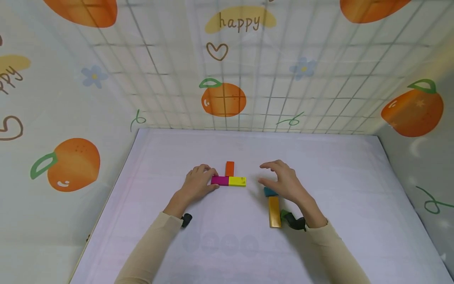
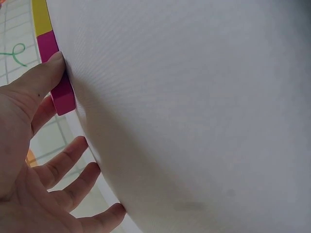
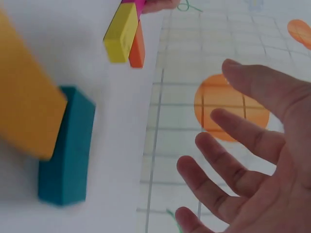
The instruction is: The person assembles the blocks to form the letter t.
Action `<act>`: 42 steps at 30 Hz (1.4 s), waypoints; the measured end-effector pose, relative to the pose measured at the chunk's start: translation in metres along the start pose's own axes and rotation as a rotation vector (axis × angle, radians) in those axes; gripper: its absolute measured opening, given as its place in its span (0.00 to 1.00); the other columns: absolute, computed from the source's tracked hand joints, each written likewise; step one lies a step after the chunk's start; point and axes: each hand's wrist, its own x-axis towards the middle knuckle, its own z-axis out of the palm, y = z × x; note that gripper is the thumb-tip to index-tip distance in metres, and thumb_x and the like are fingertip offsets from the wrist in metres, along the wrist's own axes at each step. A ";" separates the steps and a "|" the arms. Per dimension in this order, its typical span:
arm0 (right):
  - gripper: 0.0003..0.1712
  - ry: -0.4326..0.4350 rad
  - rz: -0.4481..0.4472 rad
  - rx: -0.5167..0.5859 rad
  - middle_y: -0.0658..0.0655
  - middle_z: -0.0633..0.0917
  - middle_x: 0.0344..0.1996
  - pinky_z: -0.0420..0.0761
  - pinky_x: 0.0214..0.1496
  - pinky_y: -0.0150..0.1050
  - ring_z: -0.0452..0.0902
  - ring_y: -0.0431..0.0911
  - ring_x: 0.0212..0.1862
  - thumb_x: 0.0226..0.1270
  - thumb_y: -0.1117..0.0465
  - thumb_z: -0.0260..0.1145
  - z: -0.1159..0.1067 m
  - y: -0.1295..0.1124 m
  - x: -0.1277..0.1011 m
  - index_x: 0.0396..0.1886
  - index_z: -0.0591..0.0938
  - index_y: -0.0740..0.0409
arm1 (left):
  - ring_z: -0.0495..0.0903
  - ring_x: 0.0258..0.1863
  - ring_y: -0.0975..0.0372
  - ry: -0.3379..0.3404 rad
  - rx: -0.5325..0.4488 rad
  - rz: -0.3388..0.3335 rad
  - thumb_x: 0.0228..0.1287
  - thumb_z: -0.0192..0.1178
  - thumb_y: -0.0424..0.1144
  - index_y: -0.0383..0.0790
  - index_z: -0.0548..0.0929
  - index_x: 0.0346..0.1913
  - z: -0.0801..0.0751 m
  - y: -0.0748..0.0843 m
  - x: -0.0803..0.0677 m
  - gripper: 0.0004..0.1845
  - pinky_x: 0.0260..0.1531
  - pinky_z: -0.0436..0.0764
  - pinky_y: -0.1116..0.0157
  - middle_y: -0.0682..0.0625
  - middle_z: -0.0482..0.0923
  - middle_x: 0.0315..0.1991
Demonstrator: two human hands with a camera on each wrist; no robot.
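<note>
Head view: the left hand has the magenta block by its left end, thumb on the near side and index finger on the far side, with only a narrow gap between them. The right hand has hold of nothing; its fingers are spread and gently bent, the thumb well apart from them, over the table to the right.

The work looks about half done. Magenta and yellow lie end to end as one straight row, and the orange block runs away from its far side, near the join, seeming to touch it. Apart from this group, to the right and nearer, lie the teal block and the gold block; these look like what is left to place. Gold's far end is at teal's near side; whether they touch I cannot tell.

Just right of gold is a green piece, mostly hidden by the dark strap at the right wrist. The right hand partly covers teal. Between yellow and teal nothing seems to stand in the way. A printed cloth rises along the far edge.
</note>
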 end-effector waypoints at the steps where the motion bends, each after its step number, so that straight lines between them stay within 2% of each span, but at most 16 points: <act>1: 0.25 0.003 0.001 0.007 0.53 0.75 0.49 0.64 0.48 0.53 0.69 0.48 0.48 0.56 0.45 0.67 -0.002 0.002 -0.003 0.53 0.77 0.46 | 0.61 0.57 0.52 0.001 -0.003 0.000 0.54 0.64 0.54 0.57 0.75 0.48 0.000 0.000 0.000 0.19 0.55 0.61 0.45 0.48 0.65 0.55; 6: 0.25 0.010 -0.004 0.063 0.51 0.74 0.50 0.67 0.50 0.53 0.68 0.49 0.51 0.57 0.45 0.66 -0.010 0.016 -0.014 0.53 0.77 0.45 | 0.61 0.57 0.52 0.011 0.001 0.000 0.53 0.65 0.54 0.57 0.75 0.48 -0.001 0.001 0.000 0.19 0.54 0.62 0.46 0.48 0.65 0.55; 10: 0.23 0.009 -0.027 0.101 0.50 0.74 0.50 0.70 0.50 0.54 0.69 0.52 0.52 0.57 0.48 0.67 -0.011 0.029 -0.020 0.53 0.77 0.45 | 0.61 0.56 0.53 0.013 0.014 -0.001 0.53 0.64 0.55 0.58 0.75 0.47 0.000 0.000 0.000 0.19 0.55 0.62 0.46 0.49 0.66 0.55; 20: 0.22 -0.035 -0.065 0.108 0.53 0.75 0.50 0.69 0.51 0.55 0.69 0.55 0.52 0.58 0.54 0.68 -0.008 0.050 -0.030 0.53 0.77 0.51 | 0.61 0.56 0.52 -0.001 -0.003 0.003 0.54 0.64 0.54 0.57 0.75 0.47 -0.001 0.000 0.000 0.18 0.55 0.61 0.45 0.48 0.65 0.55; 28: 0.23 -0.052 -0.034 0.119 0.53 0.75 0.49 0.68 0.52 0.55 0.68 0.54 0.54 0.58 0.53 0.68 -0.004 0.056 -0.039 0.53 0.77 0.55 | 0.61 0.56 0.54 0.012 0.009 -0.009 0.53 0.64 0.55 0.59 0.75 0.47 0.003 -0.001 0.001 0.18 0.55 0.61 0.47 0.50 0.65 0.55; 35: 0.24 -0.047 -0.012 0.135 0.52 0.75 0.49 0.69 0.53 0.54 0.69 0.52 0.54 0.57 0.53 0.69 0.001 0.060 -0.052 0.52 0.78 0.54 | 0.61 0.56 0.53 0.012 0.011 -0.013 0.53 0.64 0.55 0.59 0.75 0.47 0.003 -0.001 0.001 0.18 0.55 0.61 0.46 0.50 0.65 0.55; 42: 0.24 -0.056 -0.030 0.152 0.56 0.76 0.48 0.71 0.49 0.54 0.70 0.54 0.51 0.55 0.54 0.70 0.004 0.061 -0.063 0.51 0.78 0.55 | 0.61 0.56 0.53 0.006 0.009 -0.008 0.53 0.64 0.55 0.59 0.75 0.47 0.002 0.000 0.001 0.18 0.55 0.62 0.46 0.49 0.65 0.55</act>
